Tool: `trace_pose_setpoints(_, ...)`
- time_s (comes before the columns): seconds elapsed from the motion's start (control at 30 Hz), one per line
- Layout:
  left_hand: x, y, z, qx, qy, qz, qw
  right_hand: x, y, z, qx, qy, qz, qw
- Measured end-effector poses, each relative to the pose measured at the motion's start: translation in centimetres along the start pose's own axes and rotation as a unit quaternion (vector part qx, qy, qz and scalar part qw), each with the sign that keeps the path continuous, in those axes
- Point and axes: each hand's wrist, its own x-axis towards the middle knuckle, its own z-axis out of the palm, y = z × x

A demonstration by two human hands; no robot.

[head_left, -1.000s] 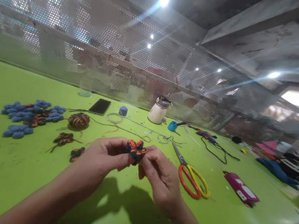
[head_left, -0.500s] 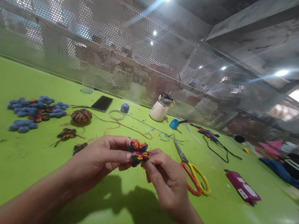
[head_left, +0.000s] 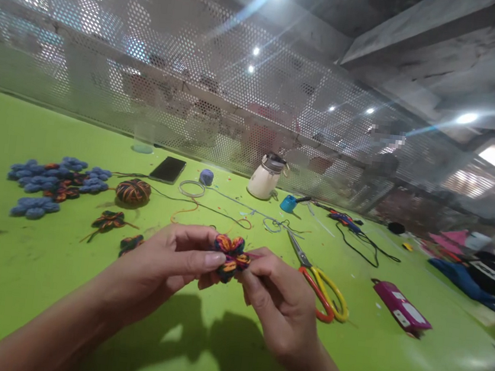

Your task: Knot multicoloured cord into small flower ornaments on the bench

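Note:
Between my hands, above the green table, is a small multicoloured yarn flower (head_left: 231, 257) with rounded petals in orange, pink and dark tones. My left hand (head_left: 176, 261) pinches its left side, thumb on the front. At its right edge my right hand (head_left: 276, 302) is closed, thumb and forefinger pressed together on the petal side; whether they also grip a thread or tool is hidden. Left of my hands lie an orange-and-dark yarn flower (head_left: 108, 220), another dark one (head_left: 130, 245) partly behind my left hand, and a ball of variegated yarn (head_left: 133, 191).
Blue yarn flowers (head_left: 34, 206) lie at the left. Scissors (head_left: 320, 286) rest right of my hands, beside a purple power strip (head_left: 402, 307). Farther back are a phone (head_left: 167, 169), a blue yarn ball (head_left: 206, 176), a white jug (head_left: 265, 178) and a corded glue gun (head_left: 346, 222). Perforated panels line the back.
The yarn flower has turned slightly in my fingers and sits a little lower. My left thumb has slid farther right over it. Both hands keep hold.

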Motion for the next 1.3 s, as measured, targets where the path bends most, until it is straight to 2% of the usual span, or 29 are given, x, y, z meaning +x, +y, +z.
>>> trace_pose_setpoints(0.23,0.1,-0.2,-0.2,0.022,-0.002,0.005,1.0,0.0,0.0,0.2,0.067,0.002,0.045,0.997)
trace_pose_setpoints(0.37,0.1,-0.1,-0.1,0.021,0.005,-0.014,1.0,-0.1,0.2,0.3,0.09,-0.01,0.06,0.994)
trace_pose_setpoints(0.6,0.2,0.3,0.0,0.001,0.008,-0.059,0.998,0.1,0.1,0.1,0.053,-0.029,0.026,0.998)
trace_pose_setpoints(0.77,0.3,0.4,0.0,-0.003,0.03,-0.072,0.997,0.1,0.1,-0.3,0.013,-0.04,0.027,0.999)
trace_pose_setpoints(0.83,0.4,0.3,-0.1,0.008,0.033,-0.074,0.997,0.0,0.2,-0.5,0.012,-0.043,0.043,0.998)
trace_pose_setpoints(0.9,0.5,0.2,-0.2,0.023,0.033,-0.077,0.996,-0.1,0.4,-0.6,0.039,-0.055,0.094,0.993)
trace_pose_setpoints(0.97,0.5,0.1,-0.2,0.035,0.03,-0.084,0.995,-0.3,0.8,-0.7,0.113,-0.079,0.17,0.976)
trace_pose_setpoints(1.07,0.5,-0.1,-0.3,0.052,0.021,-0.094,0.994,-0.4,1.4,-0.8,0.267,-0.105,0.263,0.921)
trace_pose_setpoints(1.2,0.5,-0.2,-0.3,0.069,0.02,-0.088,0.994,-0.3,1.9,-0.5,0.388,-0.103,0.309,0.862)
trace_pose_setpoints(1.3,0.6,-0.2,-0.4,0.079,0.019,-0.079,0.994,-0.4,2.1,0.0,0.417,-0.094,0.317,0.846)
